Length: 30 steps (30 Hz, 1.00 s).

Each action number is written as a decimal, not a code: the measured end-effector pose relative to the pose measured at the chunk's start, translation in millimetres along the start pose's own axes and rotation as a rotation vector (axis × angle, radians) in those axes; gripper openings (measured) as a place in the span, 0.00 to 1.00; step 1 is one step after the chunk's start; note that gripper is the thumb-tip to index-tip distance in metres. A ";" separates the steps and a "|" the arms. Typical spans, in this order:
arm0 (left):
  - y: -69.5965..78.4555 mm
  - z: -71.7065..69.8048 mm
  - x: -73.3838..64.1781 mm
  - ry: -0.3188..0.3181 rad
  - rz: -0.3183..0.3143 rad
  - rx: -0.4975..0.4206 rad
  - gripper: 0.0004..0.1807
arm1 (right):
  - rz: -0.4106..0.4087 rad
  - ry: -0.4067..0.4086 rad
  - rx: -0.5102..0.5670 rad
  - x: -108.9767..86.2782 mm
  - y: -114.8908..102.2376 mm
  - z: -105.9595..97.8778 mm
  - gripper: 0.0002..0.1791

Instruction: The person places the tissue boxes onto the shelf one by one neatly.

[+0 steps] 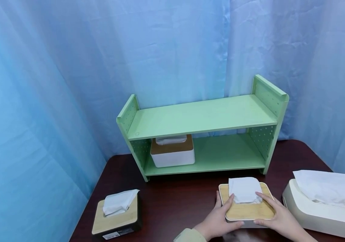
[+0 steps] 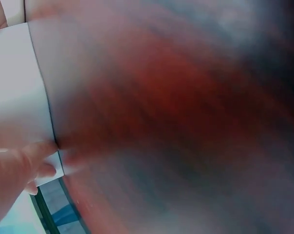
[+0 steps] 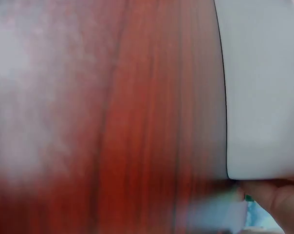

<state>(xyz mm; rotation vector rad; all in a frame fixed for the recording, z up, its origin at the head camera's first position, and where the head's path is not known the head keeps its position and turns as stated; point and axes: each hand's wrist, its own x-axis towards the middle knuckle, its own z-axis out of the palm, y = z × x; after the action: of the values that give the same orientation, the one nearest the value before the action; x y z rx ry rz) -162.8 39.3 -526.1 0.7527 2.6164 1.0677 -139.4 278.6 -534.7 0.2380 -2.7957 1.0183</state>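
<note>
A white tissue box [image 1: 249, 211] with a light wood lid and a tissue standing out of its slot is on the dark table, in front of the shelf. My left hand [image 1: 220, 220] grips its left side, thumb along the front and fingers at the lid's edge. On the other side my right hand [image 1: 278, 216] grips it, with a fingertip near the tissue and the thumb at the front. White box walls show close up in the left wrist view, beside the left fingers [image 2: 37, 156], and in the right wrist view above the right hand [image 3: 278, 200].
A green two-tier shelf [image 1: 202, 116] stands at the back, with a brown-lidded tissue box [image 1: 173, 158] at its lower left. A black tissue box [image 1: 117, 218] with a wood lid sits front left. Close to my right hand is a large cream tissue box [image 1: 320, 215]. Blue curtains hang behind.
</note>
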 end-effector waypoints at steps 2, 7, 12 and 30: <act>-0.4 0.0 0.9 0.002 0.004 0.021 0.46 | 0.011 -0.009 -0.018 -0.5 1.4 -0.6 0.48; 1.6 -3.2 2.9 0.027 -0.002 0.063 0.45 | 0.026 -0.028 -0.023 -2.1 2.3 -2.4 0.48; 4.8 -6.1 4.3 0.067 -0.054 0.074 0.43 | 0.063 -0.047 0.026 -0.6 -0.6 -2.9 0.48; 2.4 -7.8 -5.2 0.115 -0.030 0.025 0.42 | 0.074 -0.057 0.187 -1.1 -3.1 -1.8 0.45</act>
<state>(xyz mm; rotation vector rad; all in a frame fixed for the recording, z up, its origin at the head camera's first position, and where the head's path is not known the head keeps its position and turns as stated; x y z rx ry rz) -160.5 33.4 -518.8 0.6737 2.7324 1.1032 -137.5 277.5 -531.6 0.1894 -2.7785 1.3118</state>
